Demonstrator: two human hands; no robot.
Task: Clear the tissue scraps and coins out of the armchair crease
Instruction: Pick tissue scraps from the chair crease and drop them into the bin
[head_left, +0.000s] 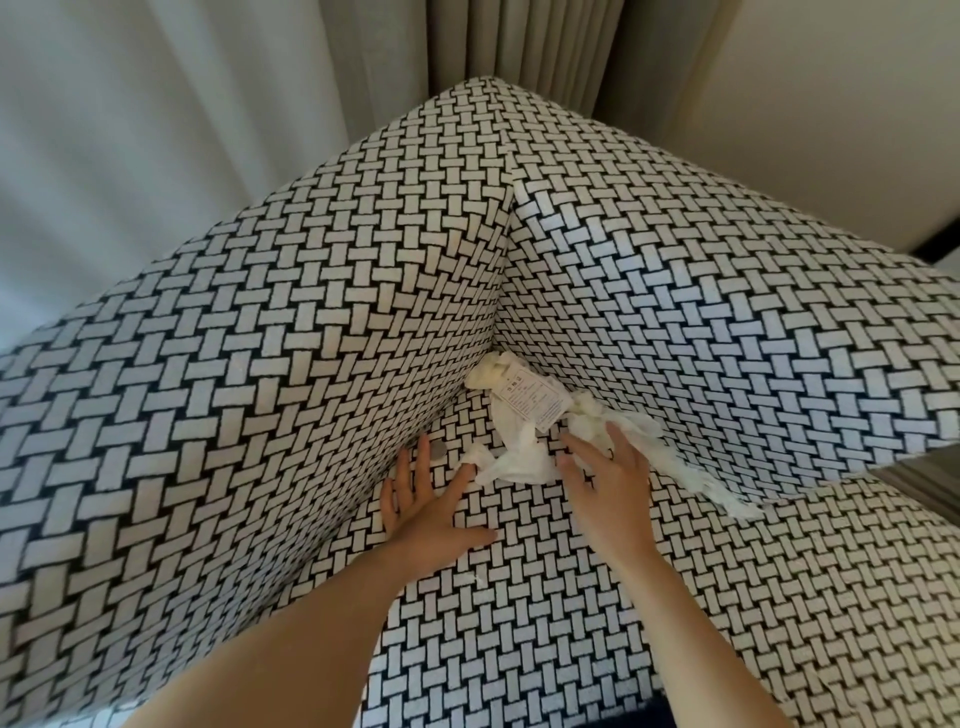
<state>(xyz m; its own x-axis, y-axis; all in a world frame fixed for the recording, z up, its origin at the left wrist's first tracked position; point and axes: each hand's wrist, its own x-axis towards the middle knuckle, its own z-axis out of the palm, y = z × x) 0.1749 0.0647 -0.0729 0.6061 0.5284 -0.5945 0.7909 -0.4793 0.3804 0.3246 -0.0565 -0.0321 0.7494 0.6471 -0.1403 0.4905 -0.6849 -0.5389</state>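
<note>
Where the armchair (249, 374) creases, tissue scraps (511, 465) and 1 coin (439, 450) lie.

The print on the paper slip (530, 397) among the tissue scraps (511, 465), near frame centre, is too small to read. The coin (440, 450) (a small grey disc) is partly sunk in the crease (453, 413), and the armchair (208, 415) runs off the left, right and bottom edges.
</note>
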